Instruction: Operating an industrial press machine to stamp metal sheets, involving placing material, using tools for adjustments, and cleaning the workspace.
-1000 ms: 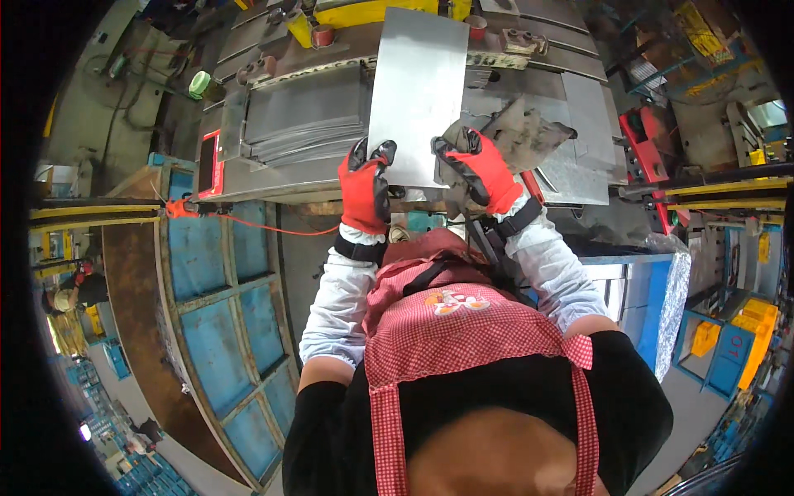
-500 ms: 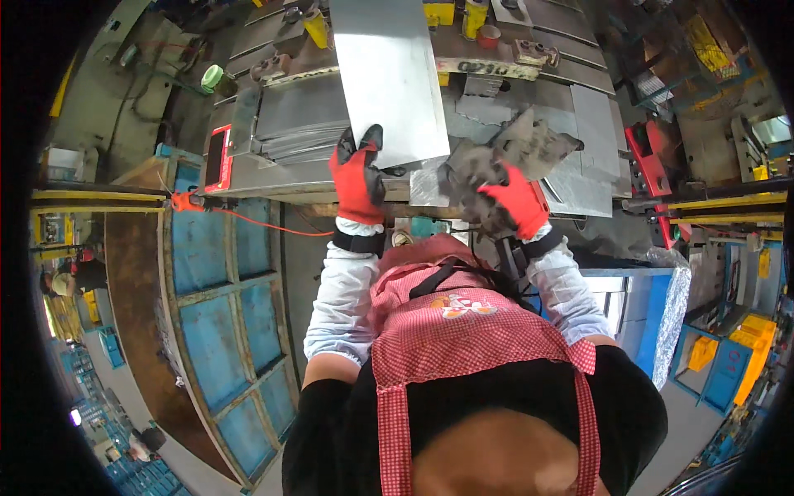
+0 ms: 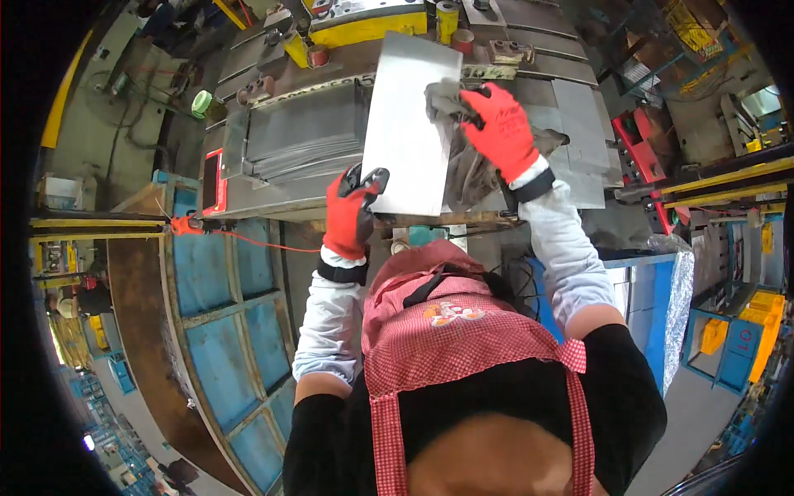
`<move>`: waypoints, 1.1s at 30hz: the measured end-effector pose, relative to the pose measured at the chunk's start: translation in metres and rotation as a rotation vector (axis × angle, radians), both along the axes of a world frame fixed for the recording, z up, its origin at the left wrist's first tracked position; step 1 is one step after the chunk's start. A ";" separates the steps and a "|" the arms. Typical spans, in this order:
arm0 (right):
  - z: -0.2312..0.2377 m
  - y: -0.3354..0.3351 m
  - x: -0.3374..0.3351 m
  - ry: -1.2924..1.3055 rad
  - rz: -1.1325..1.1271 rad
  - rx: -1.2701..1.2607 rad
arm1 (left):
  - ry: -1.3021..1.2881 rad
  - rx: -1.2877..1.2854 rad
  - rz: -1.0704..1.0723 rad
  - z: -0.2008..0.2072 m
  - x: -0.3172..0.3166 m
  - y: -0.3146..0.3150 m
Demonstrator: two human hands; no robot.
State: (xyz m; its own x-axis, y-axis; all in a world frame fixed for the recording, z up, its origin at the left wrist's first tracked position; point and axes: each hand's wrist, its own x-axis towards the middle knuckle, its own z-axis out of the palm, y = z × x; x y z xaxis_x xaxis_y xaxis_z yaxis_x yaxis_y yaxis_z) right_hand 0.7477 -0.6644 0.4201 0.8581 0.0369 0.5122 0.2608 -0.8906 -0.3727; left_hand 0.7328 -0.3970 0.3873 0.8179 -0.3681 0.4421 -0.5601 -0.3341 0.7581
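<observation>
A shiny rectangular metal sheet [image 3: 409,136] lies slantwise in front of me, its near end over the table's front edge. My left hand [image 3: 354,207], in a red and black glove, grips the sheet's lower left corner. In my right hand [image 3: 499,124], gloved alike, a bunched grey rag [image 3: 447,102] is pressed at the sheet's right edge. More dark crumpled cloth [image 3: 471,175] lies under my right forearm, next to the sheet. Left of the sheet sits a stack of grey metal sheets [image 3: 306,128].
The metal table [image 3: 277,194] carries yellow and red fittings at its back. More flat sheets [image 3: 579,124] lie on the right. A blue-panelled frame [image 3: 223,310] stands at left, a blue cabinet [image 3: 649,306] at right. A red cable [image 3: 273,245] hangs along the table's front.
The metal sheet has come nearer to me, its far end now in view. My right hand has picked up a rag and moved up and forward onto the sheet's right side.
</observation>
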 end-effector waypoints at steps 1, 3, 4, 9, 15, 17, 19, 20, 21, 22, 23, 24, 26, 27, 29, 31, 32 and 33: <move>-0.002 -0.008 0.006 0.002 -0.003 0.000 | 0.002 0.000 -0.003 -0.001 0.001 0.003; -0.005 -0.017 0.015 -0.048 -0.081 -0.057 | -0.265 0.020 -0.108 -0.002 -0.001 0.009; -0.004 -0.023 0.017 0.087 -0.165 -0.081 | -0.351 0.027 -0.141 -0.002 -0.005 0.011; 0.004 -0.013 -0.012 -0.096 -0.114 0.215 | 0.501 -0.363 0.089 -0.004 -0.017 0.014; -0.010 0.045 -0.044 0.118 0.169 -0.009 | -0.091 -0.156 -0.014 -0.024 0.005 0.022; -0.010 0.045 -0.061 0.208 0.332 -0.117 | 0.077 -0.268 -0.083 -0.032 -0.003 0.029; -0.005 0.045 -0.070 0.301 0.403 -0.154 | 0.224 -0.301 0.128 -0.032 -0.001 0.030; -0.005 0.040 -0.069 0.327 0.416 -0.110 | 0.262 -0.310 0.181 -0.026 -0.002 0.030; -0.004 0.035 -0.068 0.359 0.422 -0.069 | 0.305 -0.323 0.227 -0.017 -0.001 0.027; 0.003 0.029 -0.061 0.242 0.351 0.043 | 0.444 -0.391 0.274 -0.004 -0.003 0.022; 0.003 0.027 -0.052 0.247 0.350 0.046 | 0.497 -0.420 0.253 0.000 -0.004 0.021; 0.004 0.025 -0.039 0.042 0.223 0.071 | 0.551 -0.450 0.232 0.005 -0.005 0.020; 0.003 0.025 -0.017 -0.158 0.090 0.095 | 0.509 -0.399 0.202 -0.002 -0.006 0.020; 0.002 0.026 -0.006 -0.104 0.068 0.062 | 0.507 -0.428 0.194 -0.001 -0.006 0.018; 0.001 0.030 -0.005 -0.051 0.046 0.033 | 0.506 -0.485 0.176 0.001 -0.007 0.013; 0.002 0.044 -0.022 0.240 0.221 -0.192 | 0.391 -0.375 0.217 -0.010 -0.006 0.021; -0.014 0.048 -0.032 0.136 0.278 -0.242 | 0.395 -0.393 0.232 -0.014 -0.005 0.021; -0.020 0.054 -0.042 0.172 0.287 -0.239 | 0.404 -0.410 0.242 -0.015 -0.004 0.019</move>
